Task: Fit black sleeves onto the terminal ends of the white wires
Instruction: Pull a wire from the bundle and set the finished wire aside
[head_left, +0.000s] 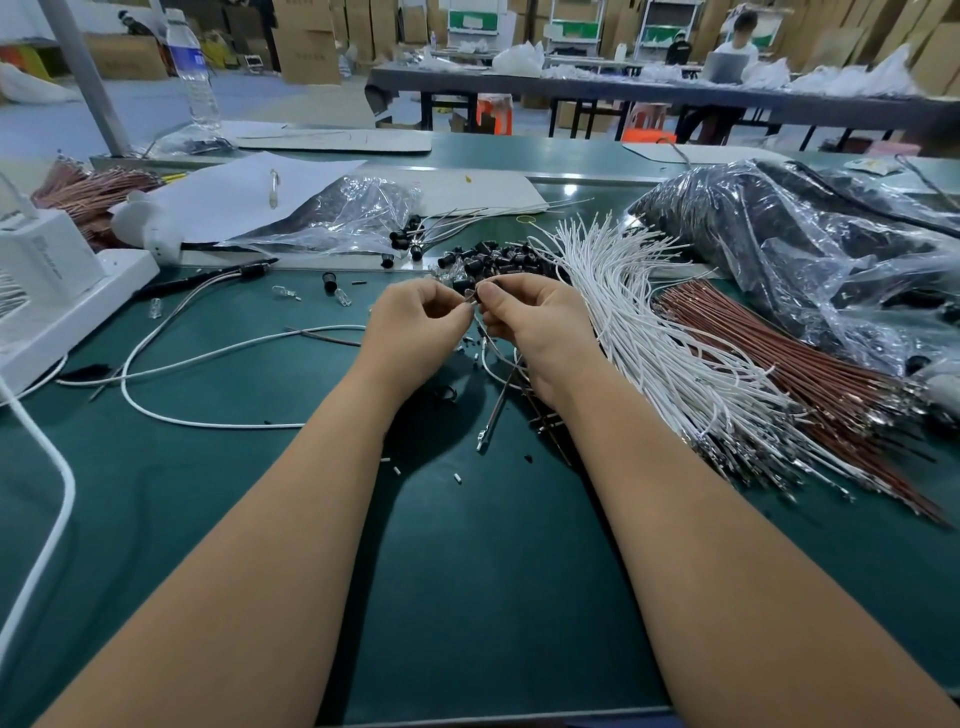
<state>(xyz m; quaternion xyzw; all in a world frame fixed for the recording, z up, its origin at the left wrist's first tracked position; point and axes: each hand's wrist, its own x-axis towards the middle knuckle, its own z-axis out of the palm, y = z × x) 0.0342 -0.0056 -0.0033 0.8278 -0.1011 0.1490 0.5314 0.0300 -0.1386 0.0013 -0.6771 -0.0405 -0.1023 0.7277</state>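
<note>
I see my left hand (415, 322) and right hand (530, 317) meeting above the green desk (467, 571), both pinching a small black sleeve (470, 297) between fingertips. A bundle of white wires (649, 338) lies just right, brown wires (779, 364) beside it.

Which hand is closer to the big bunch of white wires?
The right hand. It sits right beside the bunch of white wires, almost touching its edge. The left hand is farther off, on the other side of the right one.
</note>
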